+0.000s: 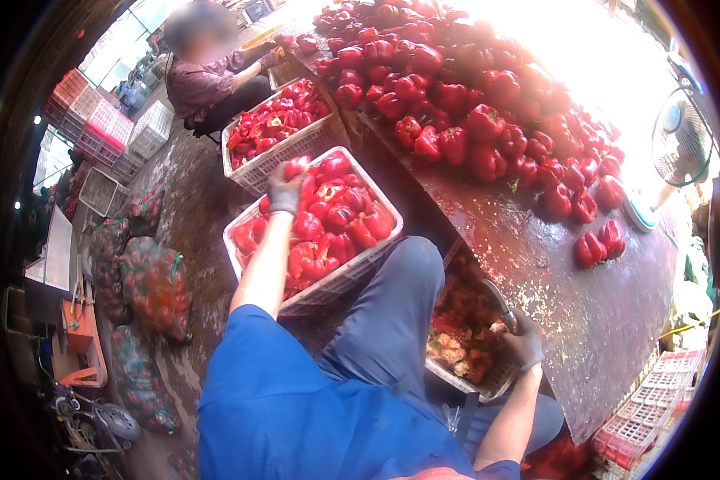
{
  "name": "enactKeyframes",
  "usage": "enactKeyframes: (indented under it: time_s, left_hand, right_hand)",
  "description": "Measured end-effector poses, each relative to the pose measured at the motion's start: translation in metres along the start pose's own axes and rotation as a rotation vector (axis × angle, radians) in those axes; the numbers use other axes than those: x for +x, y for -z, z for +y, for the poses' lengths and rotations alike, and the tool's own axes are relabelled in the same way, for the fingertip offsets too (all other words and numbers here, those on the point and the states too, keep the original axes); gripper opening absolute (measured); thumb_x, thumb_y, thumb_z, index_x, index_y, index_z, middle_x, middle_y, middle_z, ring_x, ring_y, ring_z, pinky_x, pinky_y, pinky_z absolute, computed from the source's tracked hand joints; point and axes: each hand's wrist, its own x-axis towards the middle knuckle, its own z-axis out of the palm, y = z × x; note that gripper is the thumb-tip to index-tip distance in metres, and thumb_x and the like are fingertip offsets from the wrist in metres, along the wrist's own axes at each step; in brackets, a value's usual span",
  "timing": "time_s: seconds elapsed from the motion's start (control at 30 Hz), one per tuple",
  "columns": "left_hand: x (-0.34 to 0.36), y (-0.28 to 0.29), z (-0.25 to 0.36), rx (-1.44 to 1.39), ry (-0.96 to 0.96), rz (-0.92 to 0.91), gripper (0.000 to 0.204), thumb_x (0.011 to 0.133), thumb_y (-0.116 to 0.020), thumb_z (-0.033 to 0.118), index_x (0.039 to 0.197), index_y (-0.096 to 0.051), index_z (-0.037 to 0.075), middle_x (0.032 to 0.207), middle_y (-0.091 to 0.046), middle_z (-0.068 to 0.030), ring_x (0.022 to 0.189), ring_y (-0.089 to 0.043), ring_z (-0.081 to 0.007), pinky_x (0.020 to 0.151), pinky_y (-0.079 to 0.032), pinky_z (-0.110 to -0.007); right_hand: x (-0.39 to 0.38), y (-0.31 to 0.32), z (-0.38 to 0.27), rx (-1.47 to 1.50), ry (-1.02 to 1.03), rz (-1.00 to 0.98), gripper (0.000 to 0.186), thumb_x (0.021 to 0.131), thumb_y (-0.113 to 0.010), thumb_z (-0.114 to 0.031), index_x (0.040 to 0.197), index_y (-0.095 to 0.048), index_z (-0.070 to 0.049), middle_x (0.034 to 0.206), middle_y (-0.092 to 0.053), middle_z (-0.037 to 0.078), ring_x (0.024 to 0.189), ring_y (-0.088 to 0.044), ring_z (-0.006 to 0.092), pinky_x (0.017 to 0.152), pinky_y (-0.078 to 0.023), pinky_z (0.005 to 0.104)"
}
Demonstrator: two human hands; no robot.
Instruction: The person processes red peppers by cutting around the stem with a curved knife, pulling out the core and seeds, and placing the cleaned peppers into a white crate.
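Observation:
My left hand (pixel 285 190), in a dark glove, is stretched out over a white crate (pixel 386 210) full of red bell peppers and grips one red pepper (pixel 298 166) above the pile. My right hand (pixel 525 340), also gloved, is low beside my knee and closed on the handle of a knife (pixel 498 302) whose blade points up. It hovers over a basket (pixel 488 386) of pepper cores and scraps under the table edge. A big heap of red peppers (pixel 464 88) covers the dark wet table (pixel 584 304).
A second white crate (pixel 252 172) of cut peppers stands farther off, with a seated person (pixel 212 80) working at it. Mesh sacks of peppers (pixel 148 288) lie on the floor at left. Stacked red and white crates (pixel 96 120) stand behind. A fan (pixel 682 136) stands at right.

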Motion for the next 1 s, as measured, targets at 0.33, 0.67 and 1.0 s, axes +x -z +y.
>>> enactKeyframes:
  time_s: [0.33, 0.67, 1.0]
  left_hand:
    - [-0.016, 0.065, -0.144, 1.238, -0.224, -1.088, 0.046, 0.101, -0.047, 0.025, 0.146, -0.053, 0.022, 0.166, -0.031, -0.0072, 0.154, -0.024, -0.0356, 0.123, -0.031, -0.049]
    - [-0.013, -0.077, 0.04, -0.02, 0.187, -0.55, 0.036, 0.09, -0.074, 0.007, 0.124, -0.069, -0.004, 0.113, -0.075, -0.0184, 0.104, -0.071, -0.0188, 0.093, -0.055, -0.031]
    - [-0.18, -0.354, 0.412, -0.069, -0.869, -0.896, 0.046, 0.082, -0.075, 0.021, 0.125, -0.066, 0.01, 0.127, -0.067, -0.0101, 0.118, -0.064, -0.032, 0.101, -0.05, -0.045]
  right_hand:
    - [-0.003, -0.004, -0.023, 0.085, -0.163, 0.022, 0.04, 0.081, -0.078, -0.003, 0.121, -0.073, -0.004, 0.091, -0.071, -0.001, 0.084, -0.061, 0.0062, 0.075, -0.051, 0.0258]
    - [-0.015, 0.039, -0.003, 0.054, -0.047, 0.184, 0.05, 0.075, -0.071, -0.013, 0.124, -0.069, -0.003, 0.097, -0.074, 0.009, 0.091, -0.067, 0.0155, 0.082, -0.053, 0.0324]
    - [-0.031, 0.076, -0.003, 0.783, -0.122, 0.527, 0.046, 0.081, -0.075, -0.015, 0.125, -0.067, -0.003, 0.096, -0.071, 0.004, 0.082, -0.065, 0.0101, 0.07, -0.054, 0.0271]
